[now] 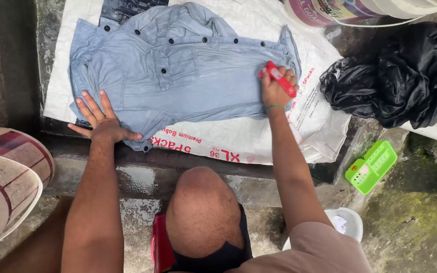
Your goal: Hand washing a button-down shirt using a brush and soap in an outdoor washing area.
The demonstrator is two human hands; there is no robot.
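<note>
Denim shirt (178,71), wet and spread flat on a white sack (259,136) over the stone slab, lies pinned by the splayed left hand (102,124) while the right hand (276,86) grips a red brush (280,78) at its hem, so scrubbing looks underway, rinsing undone.

Green wristband (275,107), dark shorts (218,258)

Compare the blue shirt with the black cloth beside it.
The blue shirt is light and spread flat on the white sack; the black cloth is dark and bunched in a heap off the sack. Both hands touch the shirt; neither touches the black cloth. Both look wet.
</note>
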